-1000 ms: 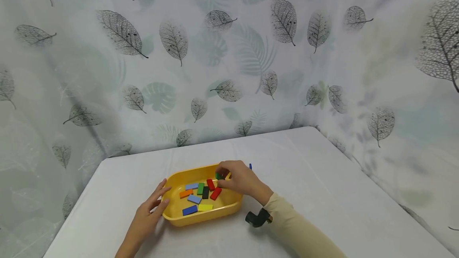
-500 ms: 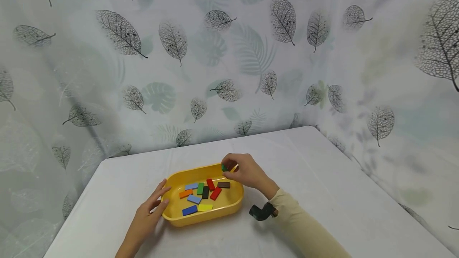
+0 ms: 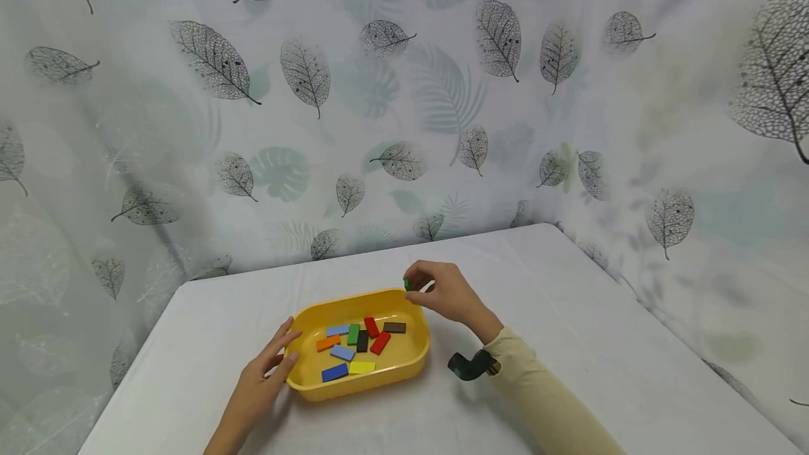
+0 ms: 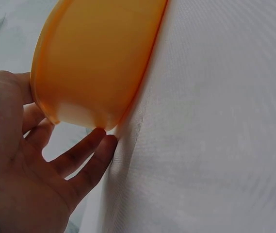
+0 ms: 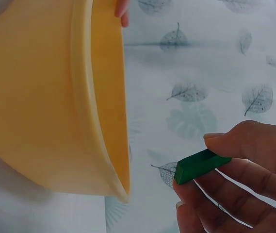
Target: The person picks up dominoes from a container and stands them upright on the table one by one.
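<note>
My right hand pinches a green domino block between thumb and fingers, just past the far right corner of a yellow plastic tray. In the right wrist view the block is tilted and apart from the rim. My left hand holds the tray's left end, some fingertips over the rim and others against the outer wall. Inside lie loose blocks: brown, two red, black, green, orange, two light blue, dark blue and yellow.
The tray stands on a table with a white cloth. A leaf-patterned curtain hangs behind and along the sides. A black device is strapped at the right wrist, beside a beige sleeve.
My right hand has lifted the green block out of the tray and moved right, uncovering the brown block. A blue edge behind that hand has gone from sight. The left hand has stayed put.
</note>
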### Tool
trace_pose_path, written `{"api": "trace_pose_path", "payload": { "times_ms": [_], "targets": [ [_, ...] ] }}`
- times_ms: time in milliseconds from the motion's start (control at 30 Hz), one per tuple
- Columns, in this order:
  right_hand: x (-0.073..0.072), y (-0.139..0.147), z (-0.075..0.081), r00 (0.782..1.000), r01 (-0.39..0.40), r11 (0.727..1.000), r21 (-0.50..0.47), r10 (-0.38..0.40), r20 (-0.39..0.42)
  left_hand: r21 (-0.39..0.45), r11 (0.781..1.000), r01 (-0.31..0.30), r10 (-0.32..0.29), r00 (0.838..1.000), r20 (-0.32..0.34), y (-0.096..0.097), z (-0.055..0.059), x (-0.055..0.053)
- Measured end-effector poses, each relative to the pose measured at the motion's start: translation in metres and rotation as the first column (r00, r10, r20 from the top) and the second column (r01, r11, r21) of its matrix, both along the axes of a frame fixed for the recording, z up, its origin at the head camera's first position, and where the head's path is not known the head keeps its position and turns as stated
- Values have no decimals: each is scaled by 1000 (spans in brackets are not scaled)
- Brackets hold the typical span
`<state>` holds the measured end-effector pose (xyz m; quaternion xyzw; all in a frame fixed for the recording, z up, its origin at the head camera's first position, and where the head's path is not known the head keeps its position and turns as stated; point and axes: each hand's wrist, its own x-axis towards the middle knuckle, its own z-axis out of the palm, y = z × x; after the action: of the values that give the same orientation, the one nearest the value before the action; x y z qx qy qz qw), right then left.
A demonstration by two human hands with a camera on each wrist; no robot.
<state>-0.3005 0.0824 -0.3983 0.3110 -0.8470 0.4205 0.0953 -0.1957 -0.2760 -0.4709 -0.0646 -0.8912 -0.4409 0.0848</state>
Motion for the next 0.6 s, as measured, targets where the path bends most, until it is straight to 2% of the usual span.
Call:
{"api": "trace_pose_path", "payload": {
  "times_ms": [300,600],
  "targets": [
    [-6,9,2,998,64,998,2,-64,8,-9,1000,3,-3,1000,-9,0,1,1],
    [-13,21,0,997,73,997,-23,-72,9,18,1000,5,-4,1000,-13,1,2,1]
  ]
}}
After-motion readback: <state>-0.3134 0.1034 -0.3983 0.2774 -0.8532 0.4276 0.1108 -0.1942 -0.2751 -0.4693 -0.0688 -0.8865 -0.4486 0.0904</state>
